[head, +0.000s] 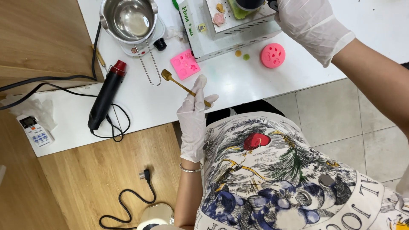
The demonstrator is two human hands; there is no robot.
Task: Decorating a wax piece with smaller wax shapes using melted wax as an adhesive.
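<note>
Left hand (194, 117), in a white glove, is closed on the handle end of a gold spoon (184, 86), pinched between thumb and fingers. The shaft runs up and away from the hand, and the bowl hangs just over the white worktop (238, 81), near the pink square mould (185, 64) and not touching it. Whether the bowl carries anything cannot be made out. Right hand (309, 23), also gloved, is raised at the far corner of a white box-shaped appliance (230, 36). Its fingers curl beside a dark part at the frame edge, next to a dark round vessel (249, 3). Whether it is actually gripping is not visible. Judgement on handling: the spoon is held far back, so its bowl will swing with small wrist movements. Choking up on the shaft and keeping the bowl level should give better control. The right hand would do well to hold firmly and keep its sleeve side clear of the appliance top. Relative position: the spoon's bowl lies ahead and to the left of the left hand, well apart from the right hand and from the pink round mould (273, 55). Nearby are a steel pot (129, 19) with a wire handle and a black heat gun (105, 96).
</note>
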